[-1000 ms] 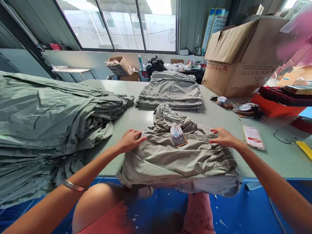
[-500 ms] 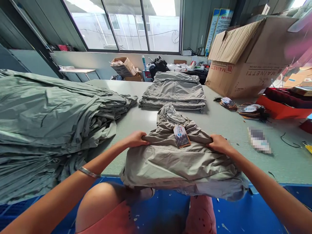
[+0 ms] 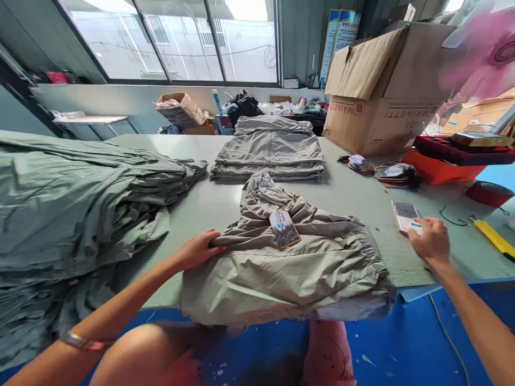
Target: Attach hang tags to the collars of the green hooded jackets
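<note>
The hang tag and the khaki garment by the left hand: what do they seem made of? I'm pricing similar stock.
The garment looks like thin woven synthetic, perhaps nylon: faint sheen, crisp creases. The hang tag looks like coated card: flat, stiff edges, glossy print.

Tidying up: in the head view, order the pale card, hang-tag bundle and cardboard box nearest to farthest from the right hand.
1. Pale card: by the right hand, to its left.
2. Hang-tag bundle: on the table beyond it.
3. Cardboard box: at the table's far side.

The garment was khaki grey, the pile sage green, the table pale green, the carton brown, the tray orange-red.
</note>
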Demonstrator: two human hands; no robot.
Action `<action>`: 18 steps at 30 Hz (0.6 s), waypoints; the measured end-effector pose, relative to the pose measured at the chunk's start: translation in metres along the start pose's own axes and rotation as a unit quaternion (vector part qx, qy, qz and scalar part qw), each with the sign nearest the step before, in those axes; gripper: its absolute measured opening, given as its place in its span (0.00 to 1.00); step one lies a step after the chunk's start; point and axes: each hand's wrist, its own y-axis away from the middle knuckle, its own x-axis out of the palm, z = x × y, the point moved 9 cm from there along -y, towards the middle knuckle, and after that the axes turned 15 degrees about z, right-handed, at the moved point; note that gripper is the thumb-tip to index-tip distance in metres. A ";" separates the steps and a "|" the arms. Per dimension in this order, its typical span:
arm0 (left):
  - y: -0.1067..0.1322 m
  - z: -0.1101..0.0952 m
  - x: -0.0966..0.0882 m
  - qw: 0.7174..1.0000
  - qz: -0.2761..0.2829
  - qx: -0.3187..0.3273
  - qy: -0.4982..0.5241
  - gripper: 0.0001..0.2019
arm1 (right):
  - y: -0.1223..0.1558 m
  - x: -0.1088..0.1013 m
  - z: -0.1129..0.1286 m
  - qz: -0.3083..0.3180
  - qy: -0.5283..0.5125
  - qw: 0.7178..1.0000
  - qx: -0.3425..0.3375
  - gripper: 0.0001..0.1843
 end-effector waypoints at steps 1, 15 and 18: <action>0.000 0.004 0.002 1.000 -0.009 -0.001 0.013 0.23 | 0.001 0.003 -0.021 0.013 0.022 0.999 0.024 0.24; 0.001 0.033 0.009 0.997 -0.080 -0.001 0.018 0.22 | 0.007 0.009 -0.027 0.066 0.052 0.996 0.031 0.27; -0.004 0.052 0.018 0.997 -0.077 -0.004 -0.009 0.24 | 0.008 0.008 -0.027 0.069 0.040 0.996 0.034 0.28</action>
